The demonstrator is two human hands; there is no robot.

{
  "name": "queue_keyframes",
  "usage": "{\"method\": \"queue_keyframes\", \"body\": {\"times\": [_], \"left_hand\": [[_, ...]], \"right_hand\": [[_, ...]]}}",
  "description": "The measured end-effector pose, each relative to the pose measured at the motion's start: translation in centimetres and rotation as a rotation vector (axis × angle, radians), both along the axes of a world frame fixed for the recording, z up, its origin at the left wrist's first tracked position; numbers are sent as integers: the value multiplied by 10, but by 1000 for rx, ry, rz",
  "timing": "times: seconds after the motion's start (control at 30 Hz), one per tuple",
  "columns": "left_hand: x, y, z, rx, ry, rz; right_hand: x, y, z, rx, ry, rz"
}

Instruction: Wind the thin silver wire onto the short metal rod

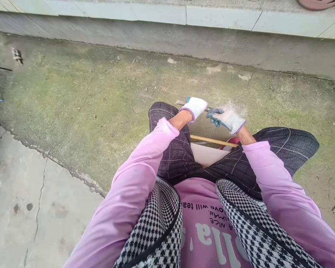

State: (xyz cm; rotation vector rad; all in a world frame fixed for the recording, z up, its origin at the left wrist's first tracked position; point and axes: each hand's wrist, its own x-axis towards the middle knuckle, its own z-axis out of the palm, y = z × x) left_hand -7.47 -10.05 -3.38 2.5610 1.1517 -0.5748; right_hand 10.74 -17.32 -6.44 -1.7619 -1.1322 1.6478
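Observation:
Both my hands wear white work gloves with blue-green palms and purple cuffs. My left hand is closed round a narrow stick-like tool, whose light brown end sticks out to the left. A dark, thin stretch of it shows between the two gloves. My right hand has its fingers curled at the right end of the tool, which the glove hides. I cannot make out the tool's exact kind. The tool lies roughly level above the ground, between my bent knees.
Below my hands are a thin wooden strip and a pale seat-like board. A tiled concrete step runs along the back. A pink shoe is at its top right. Dark rods lie at the far left near a small scrap.

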Motion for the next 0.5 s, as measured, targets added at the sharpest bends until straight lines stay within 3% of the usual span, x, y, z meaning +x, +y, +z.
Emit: {"method": "queue_keyframes", "body": {"times": [0.27, 0.5], "left_hand": [[3, 0, -10, 11, -35, -205], [1, 2, 0, 5, -87, -150]], "right_hand": [[38, 19, -15, 150, -136, -167], [42, 27, -34, 171, -78, -171]]}}
